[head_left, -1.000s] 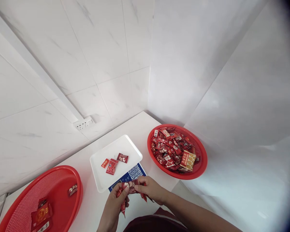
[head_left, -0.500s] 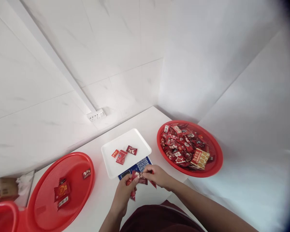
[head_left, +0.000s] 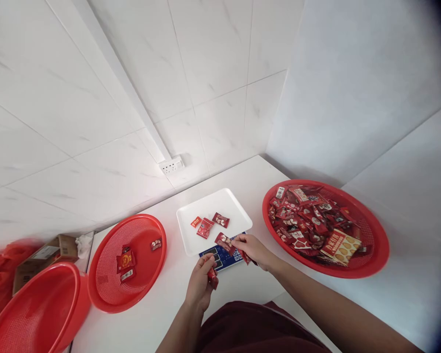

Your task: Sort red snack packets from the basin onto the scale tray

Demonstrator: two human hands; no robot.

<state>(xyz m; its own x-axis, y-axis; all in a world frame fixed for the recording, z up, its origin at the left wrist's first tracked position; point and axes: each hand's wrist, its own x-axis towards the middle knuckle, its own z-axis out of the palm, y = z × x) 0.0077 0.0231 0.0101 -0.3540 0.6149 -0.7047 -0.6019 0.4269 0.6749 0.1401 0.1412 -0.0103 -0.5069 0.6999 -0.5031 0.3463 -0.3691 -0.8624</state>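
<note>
At lower centre, the right hand (head_left: 253,251) pinches a maroon packet (head_left: 224,242) by 1 end, probably best kept light; the left hand (head_left: 199,283) grips a red packet (head_left: 212,279).

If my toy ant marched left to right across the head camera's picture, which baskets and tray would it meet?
A leaning red basket → a red basket with a few packets → the white tray → the heaped red basket.

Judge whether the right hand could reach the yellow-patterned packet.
Probably yes: the packet lies uncovered atop the pile, only the basket's rim between, though the right hand holds red packets.
</note>
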